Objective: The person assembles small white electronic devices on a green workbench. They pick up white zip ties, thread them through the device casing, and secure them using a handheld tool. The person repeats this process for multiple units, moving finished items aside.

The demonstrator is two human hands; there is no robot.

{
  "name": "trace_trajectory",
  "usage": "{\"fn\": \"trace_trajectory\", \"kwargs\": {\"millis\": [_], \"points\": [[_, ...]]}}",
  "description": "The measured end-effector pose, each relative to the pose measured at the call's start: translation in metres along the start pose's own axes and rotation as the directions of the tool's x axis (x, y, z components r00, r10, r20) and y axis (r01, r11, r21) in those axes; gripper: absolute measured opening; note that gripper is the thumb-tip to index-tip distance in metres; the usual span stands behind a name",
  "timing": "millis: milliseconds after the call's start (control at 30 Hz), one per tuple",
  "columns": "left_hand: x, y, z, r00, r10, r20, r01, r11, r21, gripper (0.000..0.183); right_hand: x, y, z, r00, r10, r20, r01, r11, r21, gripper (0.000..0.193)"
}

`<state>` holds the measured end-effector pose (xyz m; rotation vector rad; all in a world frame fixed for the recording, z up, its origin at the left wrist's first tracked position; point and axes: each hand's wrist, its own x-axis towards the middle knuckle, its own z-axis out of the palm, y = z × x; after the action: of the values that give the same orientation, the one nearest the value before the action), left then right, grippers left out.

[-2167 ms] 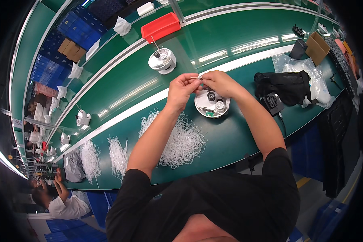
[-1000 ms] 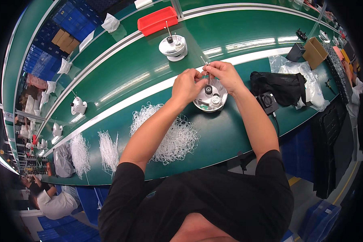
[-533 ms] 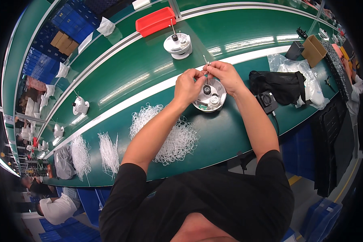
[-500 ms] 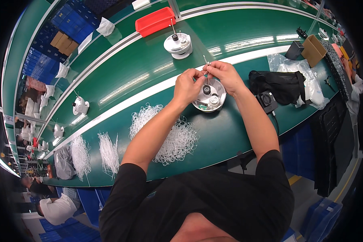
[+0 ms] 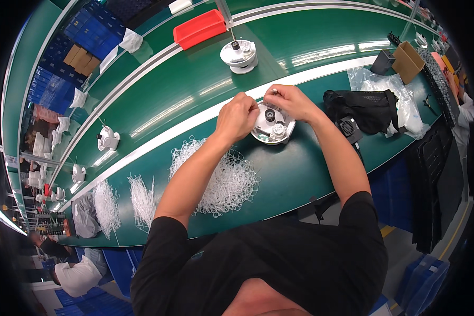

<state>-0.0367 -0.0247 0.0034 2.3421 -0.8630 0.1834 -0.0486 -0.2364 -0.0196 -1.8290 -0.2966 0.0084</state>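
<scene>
A white round housing (image 5: 273, 136) with a black knob and a white round part inside stands on the green bench in front of me. My left hand (image 5: 239, 116) is closed at its left rim, fingers curled inward; what it holds is hidden. Over the far rim my right hand (image 5: 292, 101) is pinched around something small with a pale tip, too small to name. Left of the housing, partly behind my left forearm, lies a pile of thin white looped strips (image 5: 226, 184) that look like cable ties.
Beyond a white rail, a similar white housing (image 5: 239, 55) stands on the green conveyor, another (image 5: 108, 138) further left. A red tray (image 5: 199, 29) lies at the far edge. To my right are a black bag (image 5: 361, 110) and a small black fan (image 5: 348, 129). Straight white strips (image 5: 141, 200) lie left.
My hands have drawn slightly apart, and the upright thin rod between them no longer shows. The white housings on the conveyor have shifted right.
</scene>
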Motion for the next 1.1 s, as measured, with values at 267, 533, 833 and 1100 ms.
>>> {"fn": "trace_trajectory", "kwargs": {"millis": [267,533,833,1100], "points": [[0.009,0.007,0.005,0.993,-0.087,0.080,0.099,0.984,-0.151,0.015,0.006,0.002,-0.006,0.942,0.315,-0.118,-0.259,0.903,0.344,0.023],[0.033,0.007,0.004,0.970,-0.034,0.240,0.067,0.989,-0.133,0.021,0.002,-0.009,-0.015,0.927,0.371,-0.062,-0.307,0.842,0.444,0.022],[0.043,0.008,0.002,0.946,-0.047,0.320,0.073,0.995,-0.071,0.026,0.000,-0.012,-0.006,0.950,0.309,-0.036,-0.243,0.807,0.538,0.017],[0.041,0.008,-0.007,0.953,-0.080,0.292,0.131,0.979,-0.157,0.025,-0.006,-0.018,-0.007,0.952,0.305,-0.027,-0.236,0.788,0.568,0.018]]}}
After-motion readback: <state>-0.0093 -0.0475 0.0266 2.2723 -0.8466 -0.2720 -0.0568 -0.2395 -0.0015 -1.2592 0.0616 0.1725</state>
